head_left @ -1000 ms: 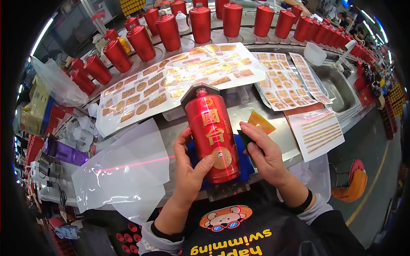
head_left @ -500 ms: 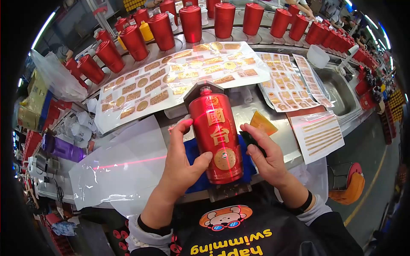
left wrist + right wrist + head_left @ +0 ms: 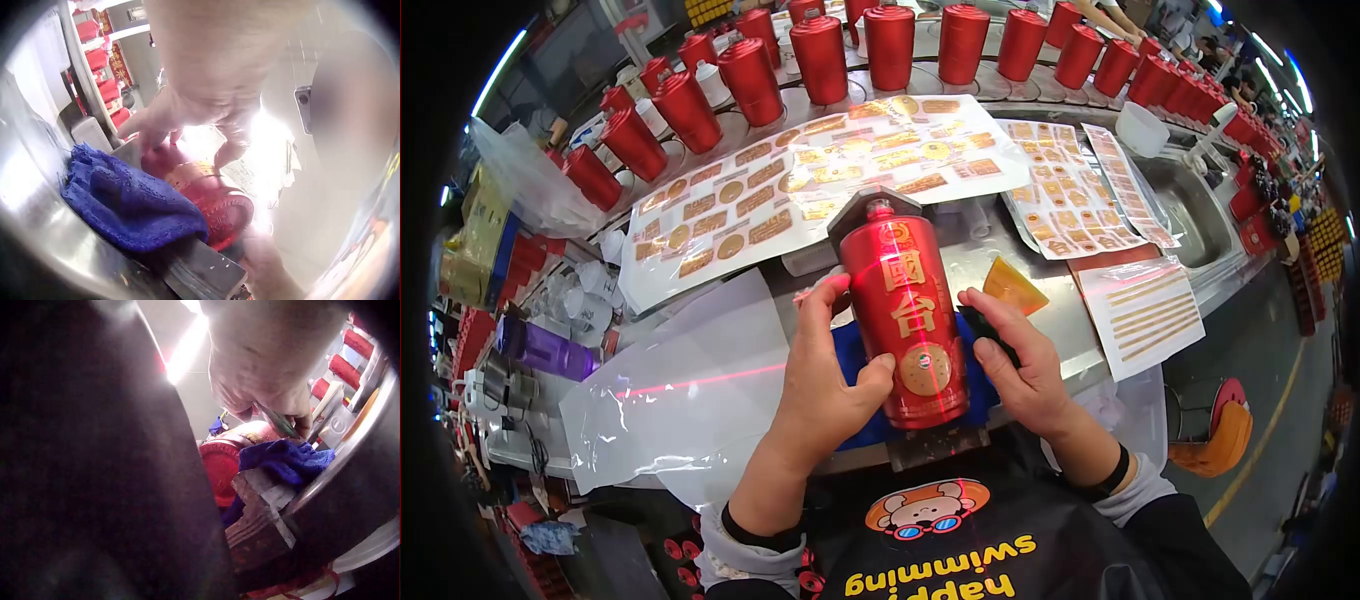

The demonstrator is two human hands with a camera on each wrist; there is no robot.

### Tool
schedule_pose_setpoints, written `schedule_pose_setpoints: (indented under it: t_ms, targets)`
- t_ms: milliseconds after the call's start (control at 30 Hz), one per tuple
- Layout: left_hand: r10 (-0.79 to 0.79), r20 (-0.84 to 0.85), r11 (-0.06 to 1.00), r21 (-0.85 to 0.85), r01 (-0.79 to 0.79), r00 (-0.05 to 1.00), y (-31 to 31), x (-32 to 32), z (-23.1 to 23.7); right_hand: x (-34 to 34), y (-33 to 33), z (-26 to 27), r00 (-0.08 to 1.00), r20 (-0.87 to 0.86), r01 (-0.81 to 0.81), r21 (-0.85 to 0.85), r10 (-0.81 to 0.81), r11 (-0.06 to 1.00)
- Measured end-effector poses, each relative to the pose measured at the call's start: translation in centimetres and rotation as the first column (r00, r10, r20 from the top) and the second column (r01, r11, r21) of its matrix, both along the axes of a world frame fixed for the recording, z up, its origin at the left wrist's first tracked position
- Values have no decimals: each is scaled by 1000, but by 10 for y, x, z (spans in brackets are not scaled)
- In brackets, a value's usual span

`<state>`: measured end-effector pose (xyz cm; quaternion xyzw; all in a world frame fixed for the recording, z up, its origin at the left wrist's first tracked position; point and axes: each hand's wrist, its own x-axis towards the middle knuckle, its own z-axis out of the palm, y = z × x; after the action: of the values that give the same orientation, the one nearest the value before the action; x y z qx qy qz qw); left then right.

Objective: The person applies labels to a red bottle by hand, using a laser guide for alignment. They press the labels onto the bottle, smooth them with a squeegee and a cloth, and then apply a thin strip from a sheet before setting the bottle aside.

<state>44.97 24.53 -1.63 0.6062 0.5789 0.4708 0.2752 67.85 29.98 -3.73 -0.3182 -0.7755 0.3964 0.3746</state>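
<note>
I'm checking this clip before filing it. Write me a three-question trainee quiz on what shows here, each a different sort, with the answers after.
1. True or false: the blue cloth covers the gold characters on the red bottle.

2. Which item is pinched in the right hand?
A) the purple bottle
B) a dark green piece
C) a sheet of gold labels

3. Fill in the missing word: the gold emblem below the characters, near the left hand's thumb, is ______ in shape.

Key: 1 false, the characters are in plain view; 2 B; 3 round.
</note>
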Motion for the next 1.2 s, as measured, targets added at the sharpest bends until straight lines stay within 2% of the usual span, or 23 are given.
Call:
schedule_pose_setpoints:
  t_ms: [233, 367, 467, 567, 800, 900, 1000, 1200]
  targets:
    - [-34, 144, 999, 12, 32, 989, 1, 2, -3, 0, 0, -1, 999, -36, 21, -3, -21, 1000]
    - [-32, 111, 999, -28, 35, 993, 1, 2, 2, -2, 0, 3, 998, -53, 24, -48, -26, 999]
    - [-14, 108, 999, -30, 18, 994, 0, 2, 0, -4, 0, 0, 993, -98, 61, -12, -62, 998]
    - [-23, 204, 999, -21, 27, 979, 0, 5, 0, -6, 0, 2, 992, -108, 57, -101, -68, 993]
    - [-57, 244, 998, 6, 57, 968, 0, 4, -4, -26, -6, 21, 985, 156, 76, 11, -76, 997]
    - [-50, 270, 999, -7, 54, 962, -1, 5, -3, -37, -6, 18, 976, 194, 82, 98, -100, 992]
    - [-21, 220, 1000, -15, 25, 975, 0, 6, -7, -44, -9, 22, 958, 251, 112, 107, -136, 988]
    - [-61, 223, 998, 27, 56, 973, -1, 4, -13, -43, -9, 16, 970, 214, 103, 56, -113, 993]
